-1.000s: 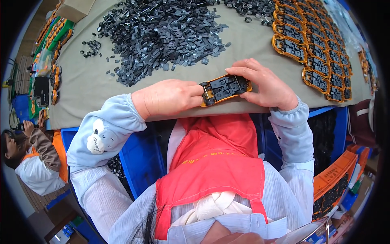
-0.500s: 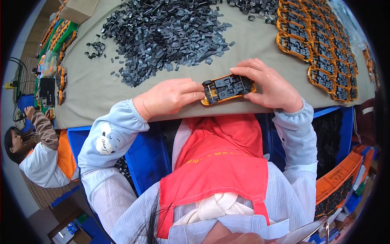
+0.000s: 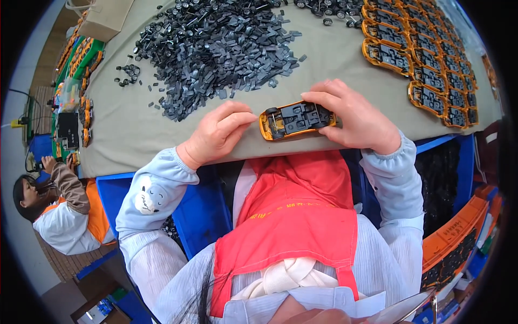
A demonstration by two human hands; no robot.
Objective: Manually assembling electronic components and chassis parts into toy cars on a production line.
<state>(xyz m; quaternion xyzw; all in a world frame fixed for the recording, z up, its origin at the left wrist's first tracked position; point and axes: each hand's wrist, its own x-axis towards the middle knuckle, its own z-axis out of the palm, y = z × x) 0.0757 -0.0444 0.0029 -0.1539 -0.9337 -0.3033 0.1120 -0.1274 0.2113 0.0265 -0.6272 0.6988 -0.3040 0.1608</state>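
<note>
An orange toy car (image 3: 298,120) lies upside down near the table's front edge, its black underside facing up. Black wheels show at its left end; its right end is partly covered by fingers. My right hand (image 3: 356,114) grips that end, fingers on the far side and thumb on the near side. Just left of the car, apart from it, is my left hand (image 3: 218,132), its fingertips drawn together in a pinch. Whatever may be between them is hidden. Beyond both hands spreads a heap of small dark flat pieces (image 3: 237,59).
Wheel-and-axle sets (image 3: 337,8) lie at the back, with a few more (image 3: 128,74) left of the heap. Rows of upturned orange car bodies (image 3: 429,67) cover the right side. Blue bins (image 3: 199,216) stand below the table edge. A co-worker (image 3: 67,213) sits at the left.
My left hand has come off the car's left end and moved a little left. My right hand keeps its grip on the car. The view has shifted slightly.
</note>
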